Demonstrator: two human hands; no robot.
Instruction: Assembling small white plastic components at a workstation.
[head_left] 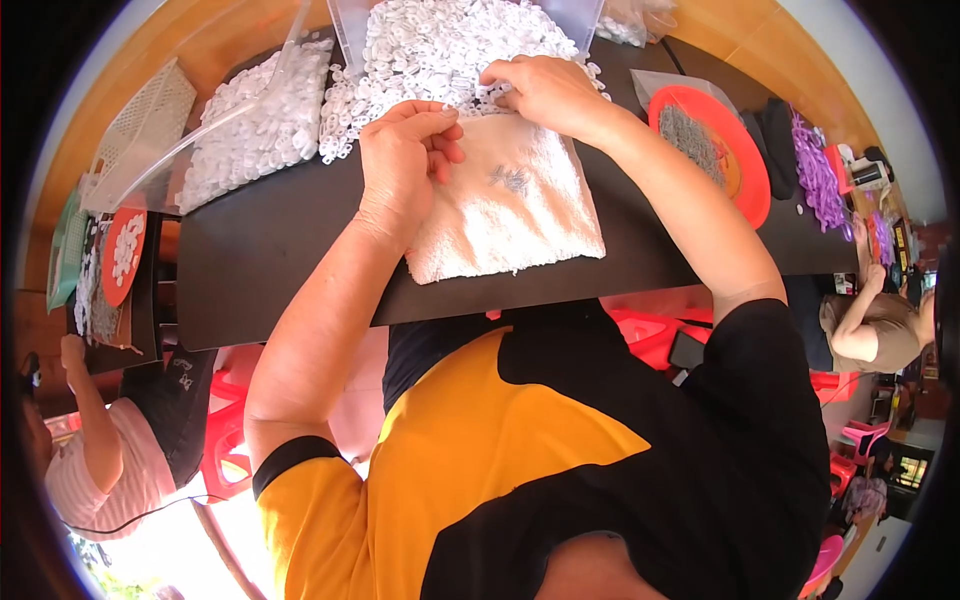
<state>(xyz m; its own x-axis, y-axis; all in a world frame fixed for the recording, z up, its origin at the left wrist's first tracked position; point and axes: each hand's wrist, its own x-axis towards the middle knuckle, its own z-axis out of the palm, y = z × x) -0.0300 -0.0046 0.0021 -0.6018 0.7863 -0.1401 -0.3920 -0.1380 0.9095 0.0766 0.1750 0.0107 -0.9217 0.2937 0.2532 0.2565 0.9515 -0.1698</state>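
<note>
My left hand [405, 165] is above the left edge of a cream towel [500, 235], its thumb and index finger pinched together. A tiny pale spot shows at those fingertips, too small to name. My right hand [550, 95] reaches over the towel's far edge, with bent fingers down at a heap of small white plastic rings [440, 40]. Whatever its fingertips hold is hidden. On the towel lies a small cluster of thin grey metal pieces [510, 179]. The heap fills a clear bin [346, 35] and spills out onto the dark table [290, 235].
More white pieces [250, 135] lie in a clear tray at the left. To the right, a red plate [752, 190] bears grey metal pieces [690, 140], with purple strips [820, 180] beyond. Co-workers sit at left [120, 450] and right [875, 325].
</note>
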